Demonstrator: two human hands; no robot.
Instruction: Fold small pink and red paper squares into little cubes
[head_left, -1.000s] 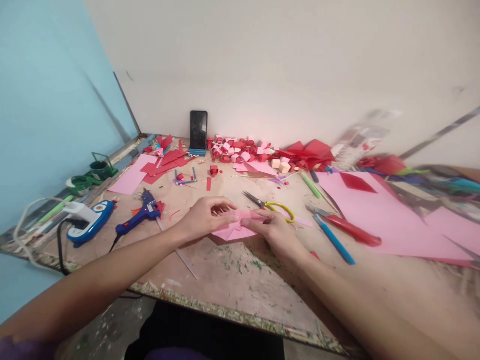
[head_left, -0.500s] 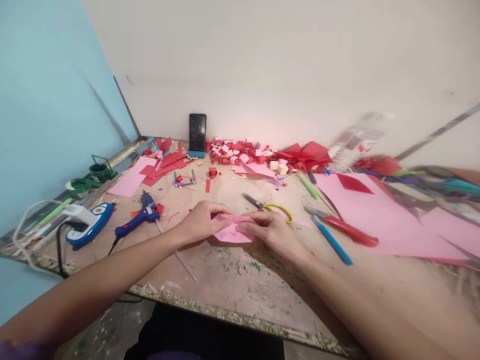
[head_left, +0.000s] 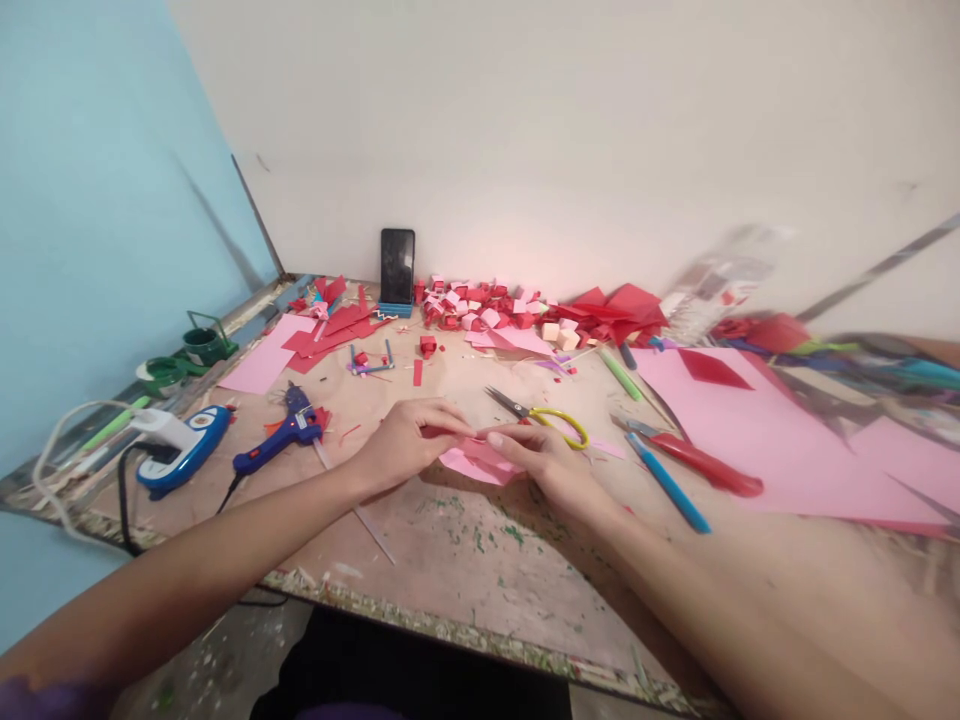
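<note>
A small folded piece of pink paper [head_left: 484, 463] is held between my two hands over the middle of the table. My left hand [head_left: 409, 440] pinches its upper left edge with thumb and fingers. On the other side my right hand [head_left: 544, 460] grips it, thumb on top and fingers behind. The fingertips hide its far edge. Just beyond my right hand lie yellow-handled scissors [head_left: 536, 412], blades pointing back left. A blue-handled craft tool [head_left: 667, 483] and a red-handled cutter [head_left: 705, 462] rest to the right.
A blue glue gun [head_left: 277, 440] and a blue-white power strip [head_left: 184, 455] with cords lie at left. A phone [head_left: 397, 265] stands at the back beside a heap of red and pink paper cubes [head_left: 487, 305]. Large pink sheets [head_left: 772, 440] cover the right side.
My left fingers have shifted right along the paper's top edge, closer to my right hand. The paper has moved slightly right and tilted, and its folds look different.
</note>
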